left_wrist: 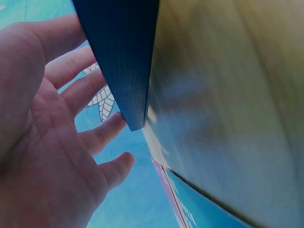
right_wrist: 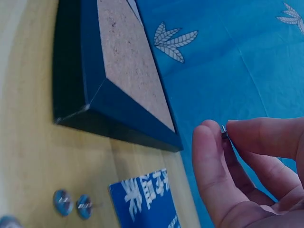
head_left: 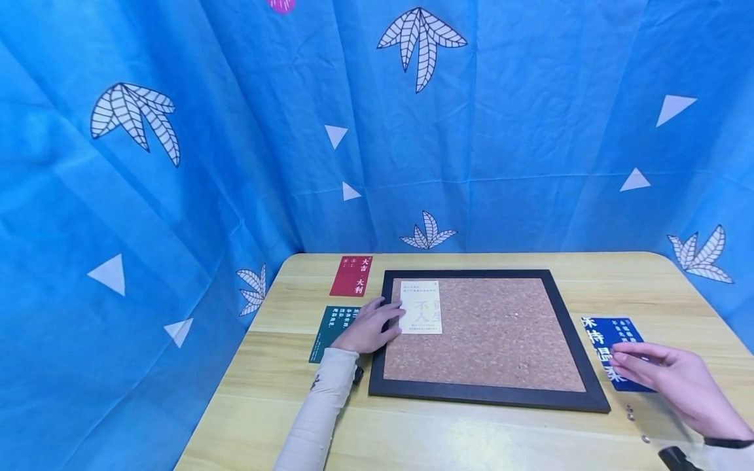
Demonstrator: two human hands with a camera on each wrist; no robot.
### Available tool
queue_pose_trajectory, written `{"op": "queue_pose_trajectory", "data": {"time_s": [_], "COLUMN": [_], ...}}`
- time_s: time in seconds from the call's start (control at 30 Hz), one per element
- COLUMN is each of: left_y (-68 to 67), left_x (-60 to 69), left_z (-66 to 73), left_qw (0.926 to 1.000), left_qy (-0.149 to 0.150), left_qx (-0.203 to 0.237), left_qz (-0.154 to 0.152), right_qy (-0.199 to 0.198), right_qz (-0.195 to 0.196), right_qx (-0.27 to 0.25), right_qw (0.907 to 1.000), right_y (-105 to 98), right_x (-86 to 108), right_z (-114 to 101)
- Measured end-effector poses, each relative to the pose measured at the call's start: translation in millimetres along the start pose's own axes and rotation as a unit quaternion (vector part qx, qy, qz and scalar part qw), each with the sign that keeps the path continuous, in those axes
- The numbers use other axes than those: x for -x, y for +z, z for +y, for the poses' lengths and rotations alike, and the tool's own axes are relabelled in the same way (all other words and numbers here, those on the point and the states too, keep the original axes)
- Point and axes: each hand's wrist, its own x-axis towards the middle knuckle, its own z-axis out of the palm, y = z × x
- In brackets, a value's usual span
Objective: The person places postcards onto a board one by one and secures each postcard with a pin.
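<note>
A pale card [head_left: 419,320] with printed characters lies on the left part of a cork board [head_left: 483,340] in a dark frame. My left hand [head_left: 368,328] reaches over the frame's left side, fingertips at the card's left edge. In the left wrist view its fingers [left_wrist: 78,71] are spread and partly hidden behind the frame [left_wrist: 121,57]. My right hand [head_left: 677,376] is above a blue card [head_left: 620,333] right of the board. Between thumb and forefinger it pinches a small metal thumbtack [right_wrist: 224,132], partly covered by the fingertips.
Metal thumbtacks [right_wrist: 62,203] lie on the wooden table [head_left: 459,435] near the board's front right corner. Left of the board are a red card [head_left: 347,278] and a green card [head_left: 330,327], the latter partly under the left hand. A blue curtain [head_left: 506,163] hangs behind.
</note>
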Motion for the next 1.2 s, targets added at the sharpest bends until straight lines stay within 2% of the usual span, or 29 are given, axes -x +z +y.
{"op": "queue_pose_trajectory", "data": {"time_s": [0.23,0.57,0.73,1.2], "left_y": [-1.1,-0.5,0.4,1.2], "left_x": [0.4,1.2,0.4,-1.6], "left_z": [1.3,2.5,2.1,-0.1], "left_qw": [1.0000,1.0000,1.0000,1.0000], "left_qy": [0.003,-0.002,-0.002,-0.008], "left_qx": [0.000,-0.004,-0.003,0.001], "left_qz": [-0.001,-0.001,-0.001,-0.004], "right_qy": [-0.028,-0.095,-0.117,-0.145], "right_qz": [-0.009,-0.029,-0.035,-0.029], "right_qx": [0.029,0.002,0.016,0.062], "right_qw": [0.9991,0.9951,0.9924,0.9871], "right_y": [6,12,15,23], "right_x": [-9.1,-22.8,-28.8,-43.3], "right_z": [-19,-41,-52,-85]}}
